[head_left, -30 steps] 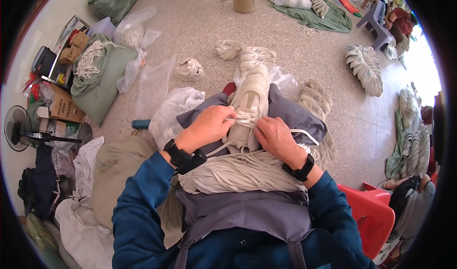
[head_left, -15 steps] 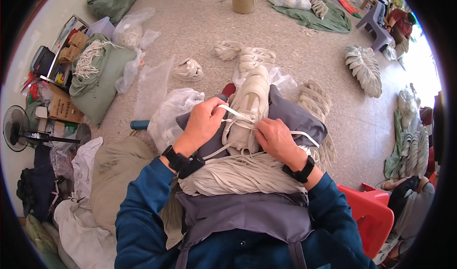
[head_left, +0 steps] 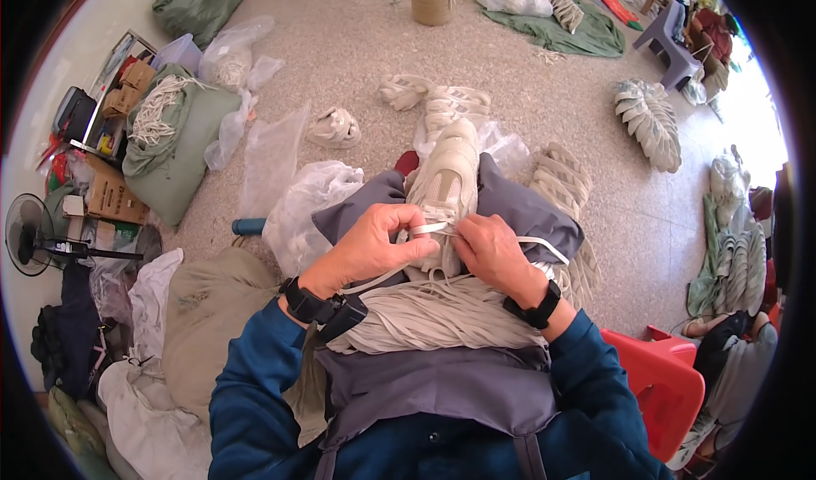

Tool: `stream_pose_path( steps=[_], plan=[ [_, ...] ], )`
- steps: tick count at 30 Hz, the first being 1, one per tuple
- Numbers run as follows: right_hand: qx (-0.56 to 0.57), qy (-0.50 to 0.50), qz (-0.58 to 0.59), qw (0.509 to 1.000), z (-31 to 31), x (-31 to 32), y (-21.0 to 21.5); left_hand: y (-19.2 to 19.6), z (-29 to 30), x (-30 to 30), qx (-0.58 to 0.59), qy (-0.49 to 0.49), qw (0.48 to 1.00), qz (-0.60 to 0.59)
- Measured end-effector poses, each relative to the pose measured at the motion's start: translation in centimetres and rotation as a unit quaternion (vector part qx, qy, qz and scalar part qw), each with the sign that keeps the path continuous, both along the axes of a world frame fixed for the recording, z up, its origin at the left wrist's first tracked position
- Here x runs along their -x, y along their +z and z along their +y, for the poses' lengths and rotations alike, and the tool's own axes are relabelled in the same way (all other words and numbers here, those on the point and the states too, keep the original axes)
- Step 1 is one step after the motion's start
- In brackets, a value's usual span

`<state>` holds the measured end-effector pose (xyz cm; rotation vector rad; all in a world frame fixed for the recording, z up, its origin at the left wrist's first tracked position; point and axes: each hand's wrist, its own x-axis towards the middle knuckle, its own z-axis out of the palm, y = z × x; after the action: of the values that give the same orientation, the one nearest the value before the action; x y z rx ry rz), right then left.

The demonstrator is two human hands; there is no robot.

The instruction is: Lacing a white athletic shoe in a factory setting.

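A beige shoe [head_left: 449,164] points away from me between my knees. Over its lacing area, my left hand [head_left: 382,244] pinches a flat off-white shoelace [head_left: 432,228] between thumb and fingers. My right hand [head_left: 495,249] presses against the right side of the shoe, its fingers closed on the lace there; a loose lace end trails out past its knuckles. Its fingertips are partly hidden. Across my lap, over a grey apron [head_left: 433,386], lies a thick bundle of beige laces [head_left: 442,314].
Several stacked shoes [head_left: 561,183] lie right of my knee, others [head_left: 459,106] ahead. A clear plastic bag [head_left: 302,217] rests by my left knee. Farther left are a green sack [head_left: 183,157] topped with laces and a fan [head_left: 34,234]. A red stool [head_left: 654,378] stands right; another person sits far right.
My left hand has come down and right, toward my right hand, bringing the lace close over the shoe. My right hand has hardly moved.
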<state>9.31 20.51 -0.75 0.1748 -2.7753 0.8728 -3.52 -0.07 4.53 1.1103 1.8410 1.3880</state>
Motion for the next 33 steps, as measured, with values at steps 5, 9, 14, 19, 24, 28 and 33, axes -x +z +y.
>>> stream_pose_path(
  steps=[5, 9, 14, 19, 24, 28, 33],
  plan=[
    [0.006, 0.005, -0.005, 1.000, -0.1, 0.1, 0.0, -0.7, -0.4, -0.6, 0.087, 0.051, 0.990, -0.094],
    [0.020, 0.003, -0.011, 1.000, 0.1, 0.0, 0.6, 0.3, 0.0, -0.9, 0.165, 0.083, 0.983, 0.001],
    [0.141, -0.003, -0.034, 0.989, 0.9, 0.1, 2.5, -2.5, -0.2, -1.0, 0.078, 0.128, 0.989, -0.014],
    [0.077, 0.042, -0.013, 0.996, 2.3, -0.8, 2.3, -3.9, -0.2, -1.0, 0.101, 0.109, 0.926, 0.347],
    [-0.013, 0.051, -0.019, 0.998, 6.0, -4.3, 5.5, -5.0, -1.0, 0.4, 0.117, 0.121, 0.960, 0.223],
    [0.057, 0.027, -0.094, 0.994, 7.2, -7.6, 7.3, -5.0, -0.4, 0.2, 0.131, 0.114, 0.962, 0.213],
    [0.136, 0.008, -0.154, 0.979, 8.9, -12.0, 8.9, -4.7, 0.0, 0.1, 0.142, 0.102, 0.960, 0.221]
  ],
)
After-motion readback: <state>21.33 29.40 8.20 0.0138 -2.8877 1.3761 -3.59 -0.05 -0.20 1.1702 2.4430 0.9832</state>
